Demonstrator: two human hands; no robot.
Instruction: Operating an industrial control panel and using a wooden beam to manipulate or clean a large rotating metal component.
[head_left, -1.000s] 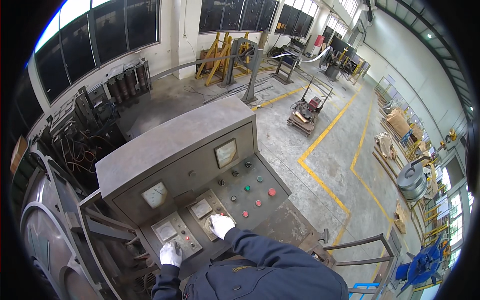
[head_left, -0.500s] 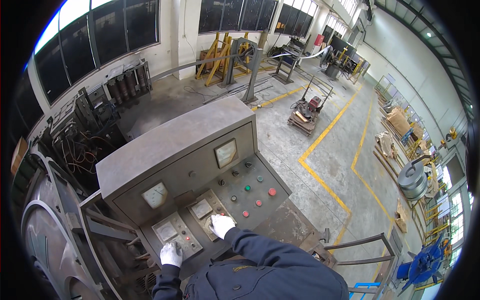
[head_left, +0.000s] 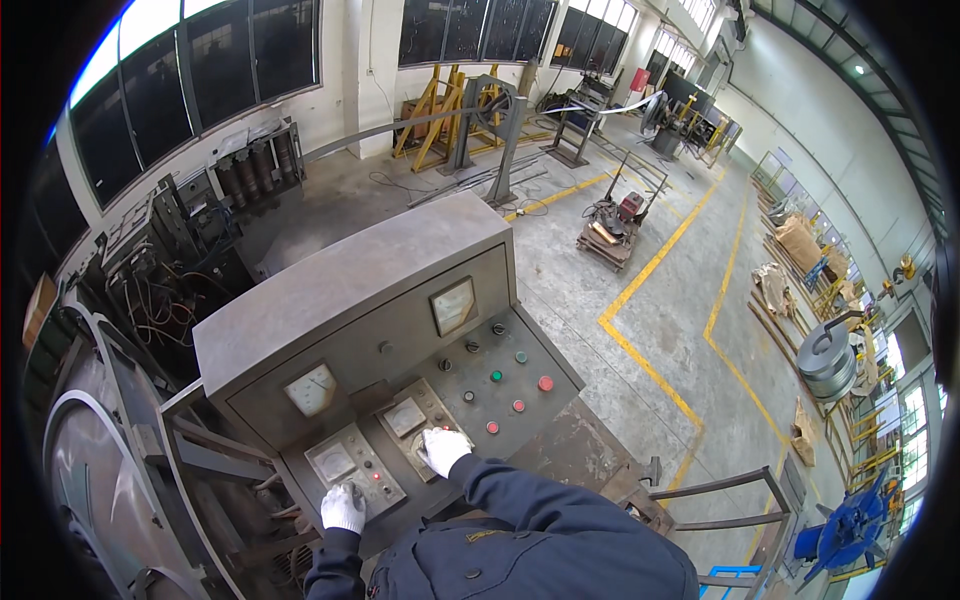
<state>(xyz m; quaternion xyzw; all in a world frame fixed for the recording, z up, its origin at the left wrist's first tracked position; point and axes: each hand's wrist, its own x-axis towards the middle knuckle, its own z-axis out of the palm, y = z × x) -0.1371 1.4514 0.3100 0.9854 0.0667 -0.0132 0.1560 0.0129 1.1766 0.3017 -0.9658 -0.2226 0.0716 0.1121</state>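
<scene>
Both my hands wear white gloves and rest on a sloped grey control console point(head_left: 555, 375). My right hand point(head_left: 443, 452) is closed over a round dial on the right-hand controller plate point(head_left: 404, 417); the fingers cover the knob itself. At the near edge of the left-hand controller plate point(head_left: 332, 461), my left hand point(head_left: 343, 507) has its fingers curled down. What lies under those fingers is hidden. A small red light point(head_left: 376, 477) glows beside the left hand. Green button point(head_left: 496, 377) and red button point(head_left: 545, 383) sit farther right, among black rotary switches.
Two needle gauges stand on the console's upright face, a left gauge point(head_left: 310, 389) and a right gauge point(head_left: 453, 306). A large metal drum point(head_left: 85, 450) is at the left behind a frame. Bent metal rails point(head_left: 725, 483) stand at the right. A wheeled cart point(head_left: 608, 232) is beyond.
The bright reflections on the large drum at the left have shifted, as if it has turned. Both hands keep the same places on the console.
</scene>
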